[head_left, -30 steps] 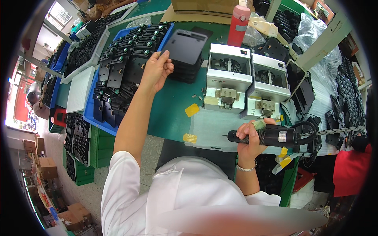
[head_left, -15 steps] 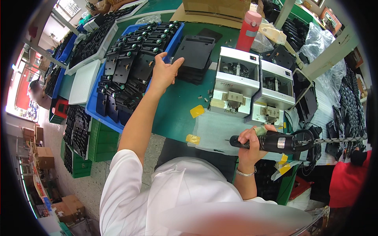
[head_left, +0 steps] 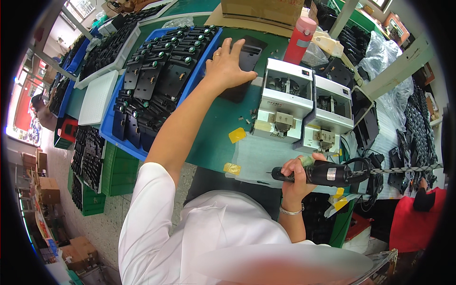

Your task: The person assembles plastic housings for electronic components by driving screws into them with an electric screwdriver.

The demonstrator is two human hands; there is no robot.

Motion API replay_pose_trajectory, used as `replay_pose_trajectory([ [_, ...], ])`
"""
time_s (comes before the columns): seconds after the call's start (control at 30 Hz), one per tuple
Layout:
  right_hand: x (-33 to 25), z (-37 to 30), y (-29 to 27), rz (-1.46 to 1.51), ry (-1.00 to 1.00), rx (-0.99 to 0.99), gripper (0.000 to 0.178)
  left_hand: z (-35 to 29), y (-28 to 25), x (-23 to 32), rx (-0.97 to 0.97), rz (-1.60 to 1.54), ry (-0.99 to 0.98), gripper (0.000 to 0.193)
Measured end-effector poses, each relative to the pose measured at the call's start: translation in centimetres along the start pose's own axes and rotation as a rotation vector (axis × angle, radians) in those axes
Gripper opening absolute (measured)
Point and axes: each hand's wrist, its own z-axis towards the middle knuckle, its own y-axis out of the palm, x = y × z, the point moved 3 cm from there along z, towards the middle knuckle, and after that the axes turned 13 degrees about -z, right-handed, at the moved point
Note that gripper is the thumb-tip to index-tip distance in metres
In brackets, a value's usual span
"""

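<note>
My left hand [head_left: 227,69] reaches over a stack of flat black plates [head_left: 232,94], fingers spread and thumb out to the right. It covers much of the stack, so whether the fingertips touch a plate is hard to see. A darker flat plate [head_left: 251,51] lies just beyond. My right hand [head_left: 297,180] is wrapped round a black electric screwdriver [head_left: 330,174], held level near the bench's front edge. The bit points left, and a cord runs off to the right.
Left of the stack stands a blue bin [head_left: 110,124] of black assemblies. Two white-and-silver screw feeders [head_left: 285,102] sit centre right, with a red bottle [head_left: 300,40] behind. Yellow tape [head_left: 236,135] marks the green bench. At the far right another person's red garment [head_left: 415,221] shows.
My left hand has moved up and right, from the stack's left edge to over the plates, its fingers spreading. The screwdriver in my right hand has shifted slightly left.
</note>
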Motion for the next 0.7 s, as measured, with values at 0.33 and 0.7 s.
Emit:
replay_pose_trajectory([
  [0.33,0.4,0.2,-0.5,-0.018,0.011,-0.002,0.044,1.3,0.8,-0.8,-0.022,0.015,-0.006,0.102],
  [0.7,0.3,0.6,-0.3,-0.009,0.009,-0.029,0.045,0.1,-6.5,-5.3,0.242,-0.626,0.172,0.065],
])
